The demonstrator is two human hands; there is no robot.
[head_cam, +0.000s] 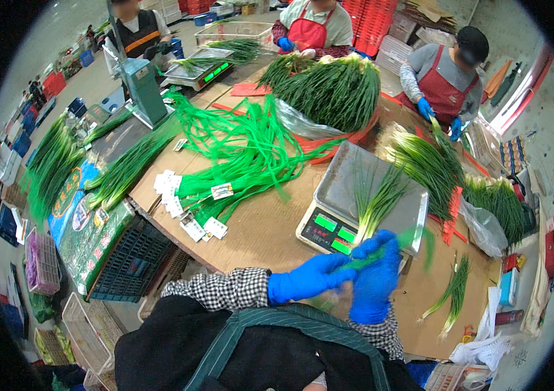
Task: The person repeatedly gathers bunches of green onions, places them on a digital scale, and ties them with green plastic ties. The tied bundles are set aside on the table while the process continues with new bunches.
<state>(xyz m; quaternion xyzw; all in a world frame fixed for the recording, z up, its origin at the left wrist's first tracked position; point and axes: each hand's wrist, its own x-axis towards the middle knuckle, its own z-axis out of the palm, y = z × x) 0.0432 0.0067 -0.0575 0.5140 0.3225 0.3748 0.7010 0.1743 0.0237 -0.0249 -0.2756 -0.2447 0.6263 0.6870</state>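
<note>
My left hand point(311, 277), in a blue glove, pinches a strip of green mesh netting point(365, 260) in front of my body. The same netting runs through the fingers of my right hand point(377, 278), also blue-gloved, and its blurred end trails off to the right. Just beyond my fingers, a small bunch of spring onions point(377, 207) lies on the steel pan of a digital scale point(338, 183), its leaves pointing away. The pale root ends meet my right fingertips; whether they are gripped is hidden.
Green mesh sleeves with tags point(237, 166) spread left of the scale. Spring onions are heaped at the far side point(330, 93), on the right point(416, 161) and left point(130, 163). Loose stalks point(450, 293) lie right. A second scale point(198, 68) stands beyond. Three people work across the table.
</note>
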